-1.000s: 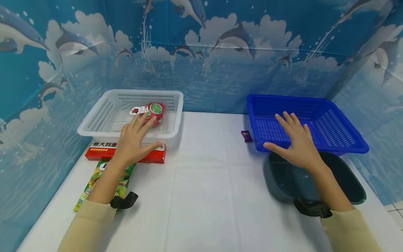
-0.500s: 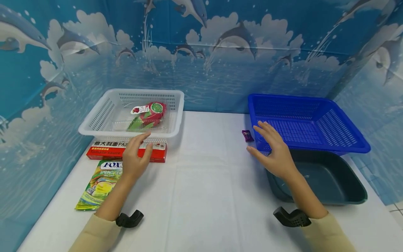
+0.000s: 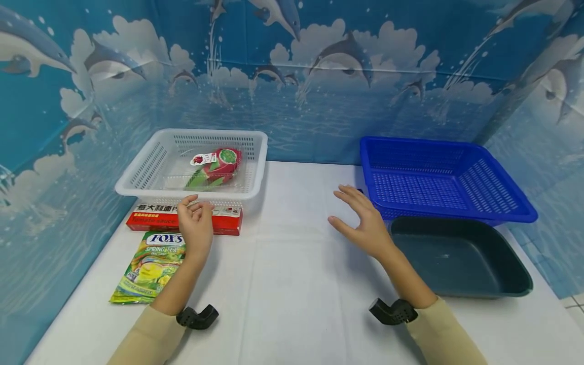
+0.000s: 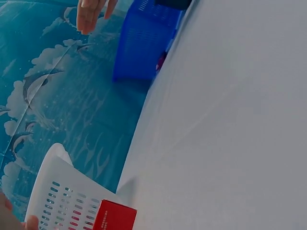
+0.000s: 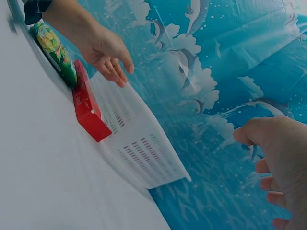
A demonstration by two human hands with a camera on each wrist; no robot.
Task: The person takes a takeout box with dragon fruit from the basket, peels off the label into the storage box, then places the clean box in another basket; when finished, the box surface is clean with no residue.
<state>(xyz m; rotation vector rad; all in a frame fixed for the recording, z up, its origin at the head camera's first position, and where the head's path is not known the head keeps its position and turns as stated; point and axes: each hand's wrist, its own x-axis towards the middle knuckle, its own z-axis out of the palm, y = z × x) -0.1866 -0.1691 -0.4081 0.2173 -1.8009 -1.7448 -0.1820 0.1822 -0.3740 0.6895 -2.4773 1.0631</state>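
Candy bag (image 3: 148, 268): flat on the white tablecloth (image 3: 292, 304), partly covered by the left forearm (image 3: 175, 291).
Dark tray (image 3: 456, 258): on the right, just in front of the blue basket.
Left hand (image 3: 197, 225): raised over the pasta box; fingers loosely curled, nothing held.
Right hand (image 3: 365, 228): raised over the tablecloth; fingers relaxed, thumb apart, nothing held.
Change: both hands have moved off the baskets within the last second; goods and containers unmoved. Judged effect: no item is being handled.
Pasta box (image 3: 155, 218): red, just in front of the white basket.
Purple sweet (image 4: 161, 61): beside the blue basket; almost hidden behind the right hand in the head view.
Blue basket (image 3: 497, 187): right, before the backdrop.
White basket (image 3: 150, 193): left; contains the dragon fruit pack (image 3: 225, 172).
Backdrop (image 3: 274, 116): dolphin print, behind both baskets.
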